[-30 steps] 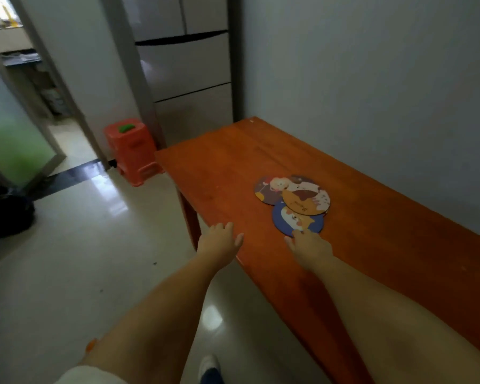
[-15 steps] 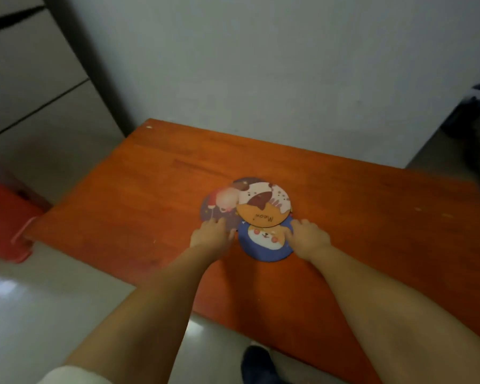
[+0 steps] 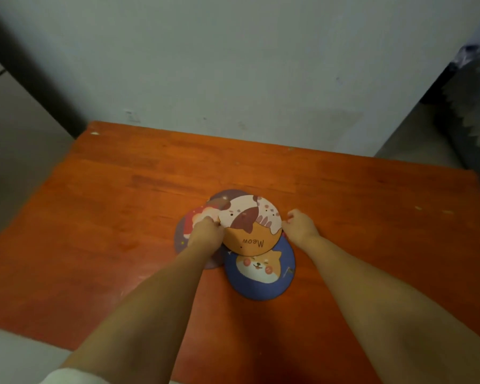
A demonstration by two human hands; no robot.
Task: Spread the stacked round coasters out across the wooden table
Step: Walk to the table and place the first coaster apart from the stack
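Both hands' grip on top coaster [image 3: 250,225]; label "Meow"

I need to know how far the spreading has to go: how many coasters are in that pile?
3 visible: the orange Meow coaster on top, the blue dog coaster nearest, and a purple coaster left under the left hand. More may be hidden beneath.

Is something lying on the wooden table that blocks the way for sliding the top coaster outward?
Nothing visible does: the orange wooden table is bare around the round orange "Meow" coaster, held between both hands.
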